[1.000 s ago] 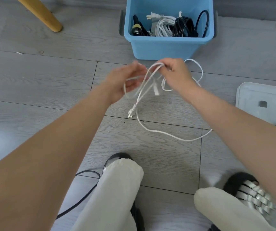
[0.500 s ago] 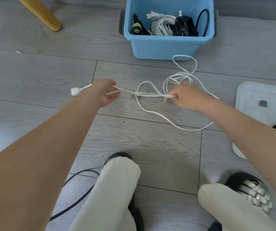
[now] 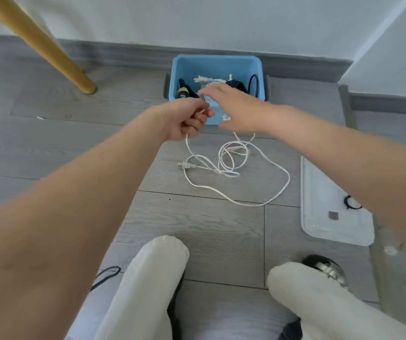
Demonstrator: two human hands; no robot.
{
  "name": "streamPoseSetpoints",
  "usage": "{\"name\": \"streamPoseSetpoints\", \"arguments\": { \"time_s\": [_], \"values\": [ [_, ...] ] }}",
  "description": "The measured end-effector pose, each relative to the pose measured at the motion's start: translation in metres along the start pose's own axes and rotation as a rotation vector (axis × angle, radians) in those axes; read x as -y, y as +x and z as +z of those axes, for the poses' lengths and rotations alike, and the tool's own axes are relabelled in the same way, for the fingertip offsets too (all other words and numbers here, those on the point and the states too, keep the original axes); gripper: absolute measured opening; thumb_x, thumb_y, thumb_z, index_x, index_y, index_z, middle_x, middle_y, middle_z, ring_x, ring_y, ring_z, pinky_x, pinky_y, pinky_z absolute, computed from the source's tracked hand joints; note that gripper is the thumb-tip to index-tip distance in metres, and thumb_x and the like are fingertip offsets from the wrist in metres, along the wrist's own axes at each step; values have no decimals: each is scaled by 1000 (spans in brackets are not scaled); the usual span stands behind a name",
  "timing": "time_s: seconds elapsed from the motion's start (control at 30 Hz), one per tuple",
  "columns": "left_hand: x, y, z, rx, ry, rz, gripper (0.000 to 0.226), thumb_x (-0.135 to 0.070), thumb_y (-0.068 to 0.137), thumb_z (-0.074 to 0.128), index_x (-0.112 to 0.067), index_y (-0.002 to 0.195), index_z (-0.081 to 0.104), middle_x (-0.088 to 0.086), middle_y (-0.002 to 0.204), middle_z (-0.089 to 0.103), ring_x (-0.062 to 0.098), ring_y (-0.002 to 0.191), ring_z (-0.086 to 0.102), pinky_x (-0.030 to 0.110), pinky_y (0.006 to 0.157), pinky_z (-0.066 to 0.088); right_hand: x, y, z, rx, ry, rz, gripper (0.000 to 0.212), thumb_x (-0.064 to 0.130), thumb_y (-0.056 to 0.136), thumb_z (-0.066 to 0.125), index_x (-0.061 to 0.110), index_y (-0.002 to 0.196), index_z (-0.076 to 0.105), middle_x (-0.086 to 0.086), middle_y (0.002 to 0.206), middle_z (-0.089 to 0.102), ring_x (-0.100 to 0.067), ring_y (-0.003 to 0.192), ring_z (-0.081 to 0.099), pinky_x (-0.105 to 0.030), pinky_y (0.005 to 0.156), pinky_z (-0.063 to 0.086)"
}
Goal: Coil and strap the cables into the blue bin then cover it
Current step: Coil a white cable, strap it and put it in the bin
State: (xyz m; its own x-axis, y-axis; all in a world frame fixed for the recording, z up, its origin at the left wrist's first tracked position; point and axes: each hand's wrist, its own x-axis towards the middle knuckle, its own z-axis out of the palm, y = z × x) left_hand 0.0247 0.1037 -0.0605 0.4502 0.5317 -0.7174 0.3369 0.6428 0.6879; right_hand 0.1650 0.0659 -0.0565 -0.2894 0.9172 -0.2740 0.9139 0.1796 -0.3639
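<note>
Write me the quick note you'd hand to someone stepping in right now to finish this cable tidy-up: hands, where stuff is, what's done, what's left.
Left hand: gripping one stretch of the white cable.
Right hand: fingers spread, holding nothing, hovering in front of the blue bin.
White cable: mostly loose loops on the floor, plug lying free; not coiled, no strap on it.
Blue bin: against the wall, already holds several bundled cables, black and white.
Lid: flat on the floor to the right, a small black ring on it.
Black cable: on the floor by the left leg.
Left: coil and strap the white cable, bin it, probably the black one too, then fit the lid.
</note>
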Motion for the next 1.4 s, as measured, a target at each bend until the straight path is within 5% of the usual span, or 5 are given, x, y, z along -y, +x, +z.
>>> {"name": "streamPoseSetpoints", "arguments": {
  "time_s": [0.3,0.47,0.7,0.9,1.4],
  "values": [
    [-104,-192,46,288,-73,263,36,-30,101,31,-15,71,44,-10,47,33,1,30,24,12,28,12,71,-104,-140,-405,576,228,36,25,102,34,13,80,59,1,71,59,-11,61,52,-29,67,43],
    [-96,-255,85,297,-199,328,55,-29,103,28,-5,66,61,-3,47,44,0,31,29,9,28,14,133,-161,-145,-413,1016,138,26,12,101,33,10,108,58,-7,75,59,-11,46,58,-24,52,53],
    [-54,-276,95,61,-411,442,37,-16,102,26,-3,80,53,-1,45,55,2,32,43,11,31,29,156,-198,-127,-570,581,329,24,17,91,52,6,112,58,-7,108,57,-19,98,54,-26,83,37],
    [-57,-283,86,-14,-569,535,37,-18,103,31,-1,81,56,4,53,65,8,44,62,14,46,50,174,-207,-127,-11,990,10,22,9,95,45,6,93,66,-13,95,69,-21,103,63,-37,110,33],
    [-33,-314,69,306,-236,245,36,-18,101,32,2,87,59,13,70,71,9,46,64,13,41,50,169,-208,-105,82,184,158,50,52,84,58,13,53,56,-1,50,46,-17,53,44,-22,60,40]
  ]
}}
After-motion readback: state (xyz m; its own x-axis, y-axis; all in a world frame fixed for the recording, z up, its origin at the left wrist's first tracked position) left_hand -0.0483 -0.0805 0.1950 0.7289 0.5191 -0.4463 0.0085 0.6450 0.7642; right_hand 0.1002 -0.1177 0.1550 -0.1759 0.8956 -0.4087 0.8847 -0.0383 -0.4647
